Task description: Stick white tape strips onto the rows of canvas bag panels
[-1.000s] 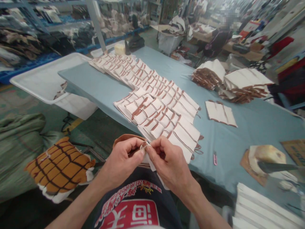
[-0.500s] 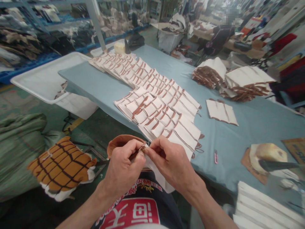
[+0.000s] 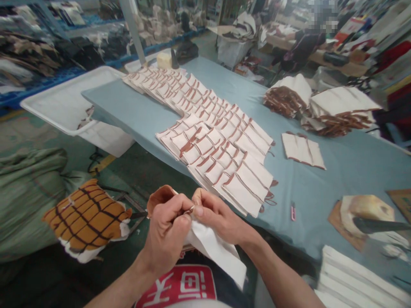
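- Since the earlier frame both hands have sunk a little toward the lap, and more of the white fabric piece point(image 3: 215, 250) hangs free below them.
- The blue table point(image 3: 334, 188) stretches ahead and to the right, its near edge just past the hands.
- A white bin point(image 3: 61, 107) stands off the table's far left corner.
- Rows of white pouches point(image 3: 221, 145) with brown trim overlap along the table, well apart from two stacks of pouches point(image 3: 321, 107) at the far right.
- An orange checked cushion point(image 3: 86, 218) lies low on the left.
- The left hand point(image 3: 168, 233) and right hand point(image 3: 220, 218) meet thumb to forefinger, both pinched shut on the fabric piece's top edge, which is held above the lap.
- A brown leather piece point(image 3: 159, 196) curls up behind the left hand's knuckles.
- A small pink clip point(image 3: 293, 211) lies on the table near the closest pouches.
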{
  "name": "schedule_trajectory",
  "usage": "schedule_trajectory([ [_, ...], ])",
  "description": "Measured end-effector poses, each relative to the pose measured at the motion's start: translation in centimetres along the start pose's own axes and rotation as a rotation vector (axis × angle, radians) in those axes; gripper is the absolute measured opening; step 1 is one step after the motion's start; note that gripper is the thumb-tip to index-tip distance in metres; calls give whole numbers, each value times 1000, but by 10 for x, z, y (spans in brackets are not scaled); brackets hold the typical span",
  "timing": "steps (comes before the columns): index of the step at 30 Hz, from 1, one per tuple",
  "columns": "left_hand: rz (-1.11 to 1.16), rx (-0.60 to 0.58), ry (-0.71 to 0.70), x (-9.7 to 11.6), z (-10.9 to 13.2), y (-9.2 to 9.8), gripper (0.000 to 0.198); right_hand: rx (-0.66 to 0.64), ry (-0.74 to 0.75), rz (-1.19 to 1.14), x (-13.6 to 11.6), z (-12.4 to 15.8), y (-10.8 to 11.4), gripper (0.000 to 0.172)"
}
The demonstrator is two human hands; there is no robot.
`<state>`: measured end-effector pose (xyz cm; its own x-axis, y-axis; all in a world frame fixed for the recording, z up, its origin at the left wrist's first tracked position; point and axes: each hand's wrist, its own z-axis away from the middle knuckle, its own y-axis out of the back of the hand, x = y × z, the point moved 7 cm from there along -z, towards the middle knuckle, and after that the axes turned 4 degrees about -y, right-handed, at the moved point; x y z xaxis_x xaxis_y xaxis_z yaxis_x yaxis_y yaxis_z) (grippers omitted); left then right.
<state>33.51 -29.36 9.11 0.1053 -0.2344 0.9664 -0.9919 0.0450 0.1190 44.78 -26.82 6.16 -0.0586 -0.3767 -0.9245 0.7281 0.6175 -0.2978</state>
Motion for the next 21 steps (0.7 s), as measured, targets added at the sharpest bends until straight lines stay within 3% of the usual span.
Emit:
schedule_trajectory([
  [12, 222, -247, 336, -35, -1, -7, 17, -44, 90, 185, 8, -9, 6, 48],
  [17, 211, -185, 351, -47, -2, -7, 20, 162, 290, 513, 0, -8, 13, 39],
  [21, 131, -195, 306, -40, -11, -4, 25, 287, 329, 575, 4, -11, 23, 36],
])
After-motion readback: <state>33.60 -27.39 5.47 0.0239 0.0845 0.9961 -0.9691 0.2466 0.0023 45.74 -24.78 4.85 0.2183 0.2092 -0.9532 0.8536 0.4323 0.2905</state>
